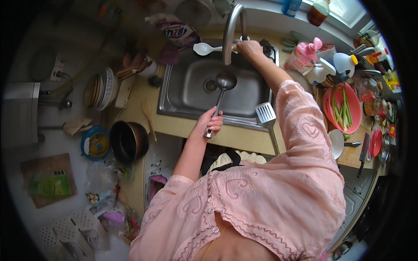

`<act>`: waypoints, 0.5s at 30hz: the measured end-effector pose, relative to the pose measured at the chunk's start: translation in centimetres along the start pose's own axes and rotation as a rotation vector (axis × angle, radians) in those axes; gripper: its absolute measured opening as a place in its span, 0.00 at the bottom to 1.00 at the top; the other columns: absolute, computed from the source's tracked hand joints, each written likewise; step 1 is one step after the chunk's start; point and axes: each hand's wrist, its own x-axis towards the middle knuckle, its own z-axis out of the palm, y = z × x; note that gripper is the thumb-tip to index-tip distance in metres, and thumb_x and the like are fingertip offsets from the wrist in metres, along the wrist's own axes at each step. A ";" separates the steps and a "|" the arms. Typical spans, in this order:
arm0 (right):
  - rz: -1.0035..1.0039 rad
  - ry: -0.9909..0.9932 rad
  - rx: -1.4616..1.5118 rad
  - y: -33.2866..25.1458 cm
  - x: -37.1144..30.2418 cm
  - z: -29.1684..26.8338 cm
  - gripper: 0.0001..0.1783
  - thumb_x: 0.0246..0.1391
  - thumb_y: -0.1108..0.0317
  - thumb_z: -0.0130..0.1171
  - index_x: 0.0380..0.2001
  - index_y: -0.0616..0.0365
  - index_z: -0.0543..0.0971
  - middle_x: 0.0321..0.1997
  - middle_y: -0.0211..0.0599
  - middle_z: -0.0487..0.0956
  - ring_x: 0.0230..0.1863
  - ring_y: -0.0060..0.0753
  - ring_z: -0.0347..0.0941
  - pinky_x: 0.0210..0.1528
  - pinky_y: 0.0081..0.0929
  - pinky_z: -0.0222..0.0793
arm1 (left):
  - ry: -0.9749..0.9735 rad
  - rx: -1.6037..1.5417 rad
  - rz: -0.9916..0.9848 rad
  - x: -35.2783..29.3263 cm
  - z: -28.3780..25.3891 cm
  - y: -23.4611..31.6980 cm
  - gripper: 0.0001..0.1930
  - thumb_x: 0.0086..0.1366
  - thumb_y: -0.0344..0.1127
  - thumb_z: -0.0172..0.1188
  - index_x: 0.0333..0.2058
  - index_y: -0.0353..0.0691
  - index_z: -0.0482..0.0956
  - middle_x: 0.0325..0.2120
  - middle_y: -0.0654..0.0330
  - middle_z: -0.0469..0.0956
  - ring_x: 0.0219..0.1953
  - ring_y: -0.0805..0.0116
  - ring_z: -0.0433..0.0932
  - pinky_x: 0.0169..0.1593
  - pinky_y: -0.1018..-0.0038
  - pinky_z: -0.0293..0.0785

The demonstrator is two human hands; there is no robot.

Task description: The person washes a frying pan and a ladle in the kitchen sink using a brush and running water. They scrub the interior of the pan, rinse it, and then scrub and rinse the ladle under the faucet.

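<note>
My left hand [210, 122] is closed round the handle of a metal ladle [226, 81], whose round bowl hangs over the steel sink [178, 82]. Behind the sink, my right hand [250, 49] reaches to the base of the curved faucet [228, 35]. Its fingers are curled at the faucet handle, which they mostly hide. No water stream shows below the spout. A white spoon [203, 48] lies at the back rim, left of the right hand. On the front right rim rests a slotted spatula [265, 112], its handle pointing toward me.
Left are a dark pot [129, 142], a wooden spatula [148, 114] and stacked bowls [106, 90]. Right are a pink pump bottle [305, 55], a spray bottle [321, 71], a red basin [331, 108] with green stalks [344, 108], and a knife [363, 155] near the counter edge.
</note>
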 end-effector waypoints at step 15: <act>-0.001 0.138 -0.102 -1.1 -1.0 2.0 0.06 0.46 0.69 0.51 0.23 0.51 0.77 0.24 0.35 0.79 0.28 0.37 0.78 0.25 0.31 0.74 | -0.149 -0.127 -0.006 1.1 1.5 -0.8 0.14 0.66 0.41 0.42 0.30 0.35 0.65 0.13 0.68 0.59 0.08 0.82 0.56 0.09 0.85 0.54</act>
